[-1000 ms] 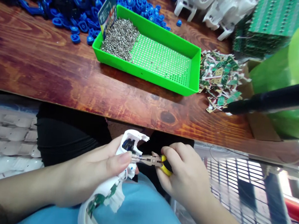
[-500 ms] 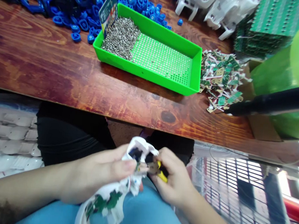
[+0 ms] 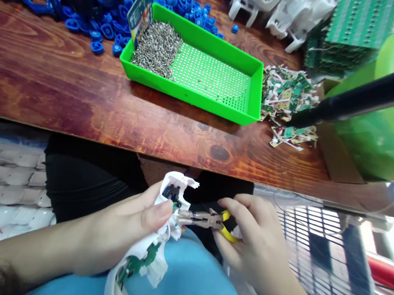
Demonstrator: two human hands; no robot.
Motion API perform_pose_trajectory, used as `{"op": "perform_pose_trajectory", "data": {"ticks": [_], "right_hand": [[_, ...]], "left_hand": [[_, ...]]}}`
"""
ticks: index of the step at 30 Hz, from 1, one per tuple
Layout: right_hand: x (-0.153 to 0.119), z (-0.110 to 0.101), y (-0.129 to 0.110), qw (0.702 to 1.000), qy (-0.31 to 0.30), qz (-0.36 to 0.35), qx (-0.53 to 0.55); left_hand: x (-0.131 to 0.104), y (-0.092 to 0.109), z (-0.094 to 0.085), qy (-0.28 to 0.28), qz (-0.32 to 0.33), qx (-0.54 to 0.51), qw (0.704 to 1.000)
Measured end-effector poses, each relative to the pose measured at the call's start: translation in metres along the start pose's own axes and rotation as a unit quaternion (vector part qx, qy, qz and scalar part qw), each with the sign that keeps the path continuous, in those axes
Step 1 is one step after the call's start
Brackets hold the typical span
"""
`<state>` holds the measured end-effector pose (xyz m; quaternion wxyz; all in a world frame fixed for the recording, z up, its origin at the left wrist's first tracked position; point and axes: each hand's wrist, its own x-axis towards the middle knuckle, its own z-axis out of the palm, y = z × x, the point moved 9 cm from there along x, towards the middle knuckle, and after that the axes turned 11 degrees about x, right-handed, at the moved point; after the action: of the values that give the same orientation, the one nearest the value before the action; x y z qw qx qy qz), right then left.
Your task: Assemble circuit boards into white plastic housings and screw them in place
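Note:
A white plastic housing with green circuit boards inside is held over my lap. My left hand grips it from the left, with the thumb pressed near its inner edge. My right hand has its fingers around the yellow handles of a pair of pliers. The plier jaws point left and reach the inside of the housing beside my left thumb. Whether the jaw tips pinch anything is too small to tell.
A green basket with small metal screws sits on the wooden table. Behind are blue parts and white housings. Small circuit boards, a green board stack, a green bucket and a black rod are at the right.
My right hand has moved right and its fingers have spread wider on the handles, so more of the pliers shows. The housing has shifted slightly and turned a little more upright.

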<state>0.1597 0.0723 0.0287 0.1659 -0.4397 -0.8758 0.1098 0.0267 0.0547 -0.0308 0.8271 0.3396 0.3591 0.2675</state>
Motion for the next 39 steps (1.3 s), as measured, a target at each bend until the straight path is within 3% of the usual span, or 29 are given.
{"op": "perform_pose_trajectory", "data": {"ticks": [6, 18, 23, 27, 31, 36, 39], "right_hand": [[0.006, -0.003, -0.007, 0.999, -0.008, -0.013, -0.037], [0.002, 0.008, -0.013, 0.998, -0.014, 0.003, -0.054], [0.004, 0.010, -0.011, 0.998, -0.032, 0.022, -0.047], [0.003, 0.018, -0.005, 0.998, -0.034, 0.052, 0.009], [0.000, 0.032, 0.002, 0.989, -0.044, 0.095, 0.107], [-0.007, 0.043, 0.017, 0.932, -0.056, 0.185, 0.308], [-0.007, 0.038, 0.021, 0.945, -0.043, 0.171, 0.276]], "left_hand": [[-0.003, 0.001, 0.005, -0.029, 0.014, 0.040, 0.999], [0.001, 0.008, 0.001, 0.012, 0.033, 0.072, 0.997], [0.000, 0.006, 0.003, 0.012, 0.026, 0.025, 0.999], [-0.003, 0.001, 0.006, -0.017, 0.028, -0.034, 0.999], [-0.005, -0.009, -0.003, 0.003, 0.010, 0.004, 1.000], [-0.004, -0.019, -0.015, 0.017, -0.020, 0.016, 1.000], [-0.005, -0.012, -0.023, 0.044, 0.012, 0.080, 0.996]]}}
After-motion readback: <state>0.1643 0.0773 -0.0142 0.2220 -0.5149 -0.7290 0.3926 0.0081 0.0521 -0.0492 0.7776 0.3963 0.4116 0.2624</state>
